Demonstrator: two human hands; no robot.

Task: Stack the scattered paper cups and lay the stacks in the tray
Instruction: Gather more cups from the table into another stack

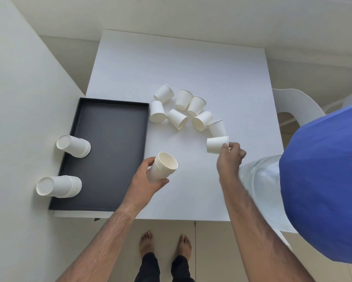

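My left hand holds a short stack of white paper cups, mouth tilted up and to the right, just right of the black tray. My right hand grips the rim of a single paper cup lying on its side on the white table. Several loose cups lie scattered in an arc in the middle of the table. Two finished stacks lie on their sides over the tray's left rim: one further back, one nearer.
A white wall panel runs close along the tray's left side. A white plastic chair stands at the table's right edge. A blue sleeve fills the right of the view. My bare feet show below the table's near edge.
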